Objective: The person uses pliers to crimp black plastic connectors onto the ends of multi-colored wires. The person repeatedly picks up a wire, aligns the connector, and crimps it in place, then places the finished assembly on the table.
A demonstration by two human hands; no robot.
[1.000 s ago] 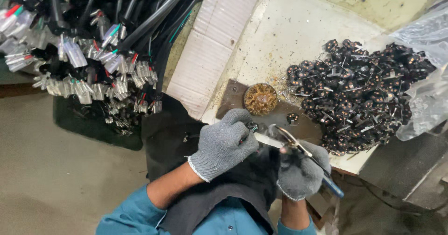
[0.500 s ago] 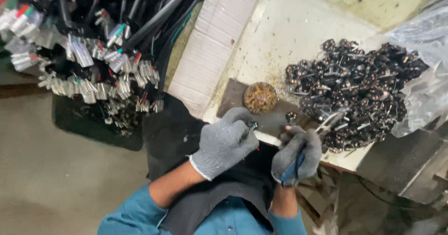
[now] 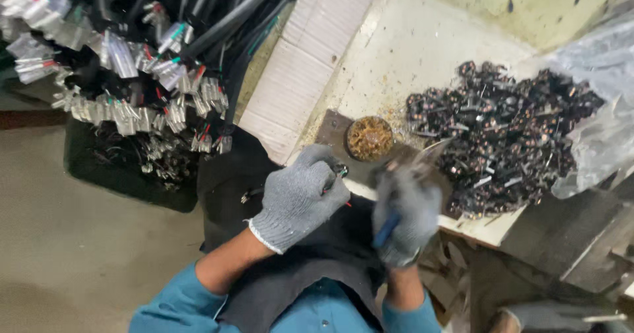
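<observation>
A small dark part with red wire (image 3: 338, 172) is pinched in the curled fingers of the gloved left hand (image 3: 300, 197), held just over the near edge of the worktable (image 3: 403, 55). A blue-handled tool (image 3: 396, 207), pliers or cutters by the look, is gripped in the closed right hand (image 3: 406, 214); the hand is blurred, so the tool's metal tip near the pile cannot be told clearly. Both hands are covered by grey knit gloves. A round tin of brownish bits (image 3: 369, 138) is seen on a dark plate just beyond the hands. A heap of dark small parts (image 3: 502, 135) is spread on the table to the right, partly on a clear plastic bag (image 3: 594, 108). A cardboard strip (image 3: 310, 62) is laid along the table's left edge. Bundles of black cables with metal terminals (image 3: 139, 75) are hung at upper left, above a black crate (image 3: 125, 168) on the floor.
</observation>
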